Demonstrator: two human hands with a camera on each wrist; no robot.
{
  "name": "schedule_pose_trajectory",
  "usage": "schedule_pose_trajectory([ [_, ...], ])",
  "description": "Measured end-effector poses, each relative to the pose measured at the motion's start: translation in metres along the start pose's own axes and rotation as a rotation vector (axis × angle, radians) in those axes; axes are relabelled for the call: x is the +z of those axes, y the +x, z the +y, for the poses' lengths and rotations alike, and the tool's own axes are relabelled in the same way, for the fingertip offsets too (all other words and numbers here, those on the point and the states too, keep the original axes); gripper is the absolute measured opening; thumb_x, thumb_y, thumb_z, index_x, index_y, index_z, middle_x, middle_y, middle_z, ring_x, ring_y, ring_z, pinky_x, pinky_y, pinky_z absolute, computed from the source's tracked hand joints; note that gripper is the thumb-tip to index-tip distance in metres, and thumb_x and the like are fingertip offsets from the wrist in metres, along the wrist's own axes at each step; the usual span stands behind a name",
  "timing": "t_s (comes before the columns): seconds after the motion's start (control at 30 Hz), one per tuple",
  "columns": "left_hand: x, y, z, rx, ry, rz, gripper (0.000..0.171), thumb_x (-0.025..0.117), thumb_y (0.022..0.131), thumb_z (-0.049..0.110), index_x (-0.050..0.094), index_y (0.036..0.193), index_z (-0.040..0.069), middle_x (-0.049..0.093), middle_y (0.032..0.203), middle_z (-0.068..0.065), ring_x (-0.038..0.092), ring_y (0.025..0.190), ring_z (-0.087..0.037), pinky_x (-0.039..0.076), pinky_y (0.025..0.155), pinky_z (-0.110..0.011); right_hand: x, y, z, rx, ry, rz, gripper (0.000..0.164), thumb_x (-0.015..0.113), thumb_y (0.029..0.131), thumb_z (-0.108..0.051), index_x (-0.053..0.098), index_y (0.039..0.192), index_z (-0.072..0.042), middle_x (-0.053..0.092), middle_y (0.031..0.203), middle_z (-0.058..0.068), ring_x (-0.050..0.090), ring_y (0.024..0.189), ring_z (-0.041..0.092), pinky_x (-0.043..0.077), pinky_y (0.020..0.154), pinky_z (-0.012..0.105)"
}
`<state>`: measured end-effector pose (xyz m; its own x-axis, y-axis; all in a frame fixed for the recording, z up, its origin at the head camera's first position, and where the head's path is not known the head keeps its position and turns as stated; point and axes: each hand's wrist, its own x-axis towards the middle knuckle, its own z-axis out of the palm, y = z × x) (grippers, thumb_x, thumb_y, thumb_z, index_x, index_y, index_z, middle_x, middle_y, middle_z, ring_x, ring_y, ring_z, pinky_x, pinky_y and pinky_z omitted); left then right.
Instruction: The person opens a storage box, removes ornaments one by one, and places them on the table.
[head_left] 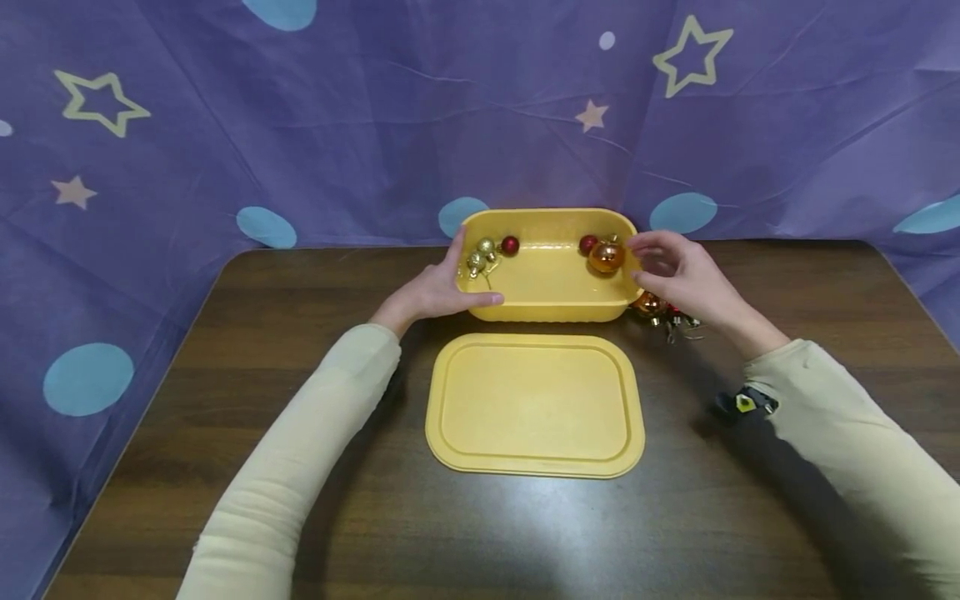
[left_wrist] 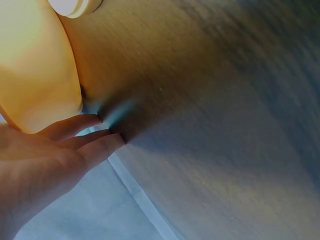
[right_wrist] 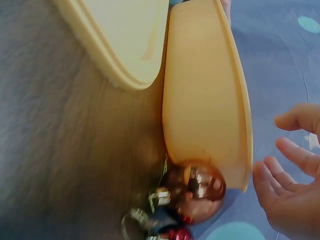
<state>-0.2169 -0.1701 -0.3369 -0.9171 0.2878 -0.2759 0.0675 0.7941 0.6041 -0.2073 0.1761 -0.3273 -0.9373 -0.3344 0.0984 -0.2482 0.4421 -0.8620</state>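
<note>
Toward the far edge of the brown wood-grain desk (head_left: 487, 533), midway between its left and right sides, stands a yellow plastic container (head_left: 551, 312), upright and uncovered. The left hand (head_left: 437, 289) is spread around its left end, thumb lying along the near rim and fingers extended against the outer wall. At the right end, the right hand (head_left: 693, 275) has its fingers parted and slightly bent, gripping nothing; the right wrist view shows bare space between thumb and fingers, close to the rim.

Inside the container, two small gold baubles (head_left: 477, 263) sit close together at the left end, with a small dark red bauble (head_left: 510, 245) just to their right. Toward the right end, a second dark red bauble (head_left: 588, 244) sits beside a larger, shiny orange bauble (head_left: 606, 257). Outside, on the desk just by the container's right end, lie another orange bauble (right_wrist: 200, 192) and some red ornaments (right_wrist: 176, 234), partly hidden, with metallic caps and hanging loops.

A matching yellow lid (head_left: 536, 404) lies flat on the near side of the container, apart from it. Beyond the desk hangs a purple cloth (head_left: 337, 142) patterned with stars and blue spots.
</note>
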Motion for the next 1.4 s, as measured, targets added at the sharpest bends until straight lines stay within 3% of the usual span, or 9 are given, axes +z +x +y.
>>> schedule_pose_trajectory([
  [0.13,0.000,-0.001,0.001,-0.006,0.001,0.003,0.122,0.072,0.078,0.058,-0.021,0.151,0.032,0.037,0.145,-0.030,0.046,0.124,-0.044,0.036,0.103,-0.048,0.008,0.011,-0.005,-0.015,0.009,-0.015,0.042,0.063,0.088,0.004,0.051,0.127,0.009,0.051,0.127,0.026,0.047,0.122,0.040,0.036,0.104,0.048],
  [0.27,0.000,-0.001,0.001,-0.011,0.001,-0.001,0.121,0.072,0.078,0.058,-0.022,0.151,0.032,0.034,0.148,-0.028,0.040,0.128,-0.046,0.033,0.105,-0.051,0.013,0.019,-0.011,0.017,0.017,-0.018,0.041,0.063,0.089,0.002,0.050,0.127,0.009,0.050,0.128,0.026,0.046,0.125,0.041,0.035,0.104,0.050],
  [0.6,0.001,-0.001,0.001,-0.005,-0.009,-0.012,0.122,0.071,0.079,0.058,-0.023,0.150,0.031,0.034,0.148,-0.028,0.043,0.126,-0.045,0.035,0.104,-0.050,0.035,0.036,-0.019,0.053,0.045,0.032,0.049,0.066,0.087,-0.002,0.049,0.133,0.006,0.049,0.134,0.024,0.046,0.122,0.037,0.036,0.102,0.045],
  [0.93,0.001,-0.001,0.001,0.009,-0.003,-0.006,0.121,0.071,0.080,0.056,-0.023,0.151,0.028,0.036,0.145,-0.030,0.045,0.124,-0.045,0.035,0.104,-0.049,0.048,0.044,-0.019,0.161,0.041,0.080,0.058,0.065,0.089,-0.007,0.042,0.141,-0.001,0.043,0.138,0.023,0.046,0.100,0.027,0.037,0.079,0.028],
  [1.07,0.000,-0.001,0.002,0.012,-0.007,-0.012,0.121,0.071,0.080,0.056,-0.023,0.151,0.028,0.038,0.143,-0.031,0.047,0.122,-0.045,0.036,0.103,-0.048,0.050,0.048,-0.016,0.178,0.076,0.077,0.061,0.065,0.088,-0.007,0.040,0.143,0.000,0.039,0.142,0.025,0.044,0.114,0.031,0.037,0.092,0.034],
  [1.2,-0.001,-0.002,0.002,0.016,-0.009,-0.007,0.121,0.071,0.080,0.055,-0.022,0.151,0.028,0.041,0.141,-0.030,0.049,0.120,-0.044,0.037,0.102,-0.048,0.051,0.053,-0.015,0.178,0.098,0.065,0.061,0.065,0.087,-0.004,0.039,0.142,0.002,0.035,0.145,0.025,0.033,0.132,0.034,0.028,0.107,0.042],
  [1.4,-0.001,-0.002,0.003,0.010,-0.018,-0.013,0.120,0.071,0.080,0.055,-0.022,0.151,0.028,0.037,0.145,-0.029,0.046,0.123,-0.045,0.036,0.103,-0.049,0.052,0.058,-0.014,0.204,0.107,0.041,0.062,0.064,0.087,-0.002,0.037,0.143,0.003,0.038,0.143,0.024,0.037,0.128,0.033,0.034,0.100,0.039],
])
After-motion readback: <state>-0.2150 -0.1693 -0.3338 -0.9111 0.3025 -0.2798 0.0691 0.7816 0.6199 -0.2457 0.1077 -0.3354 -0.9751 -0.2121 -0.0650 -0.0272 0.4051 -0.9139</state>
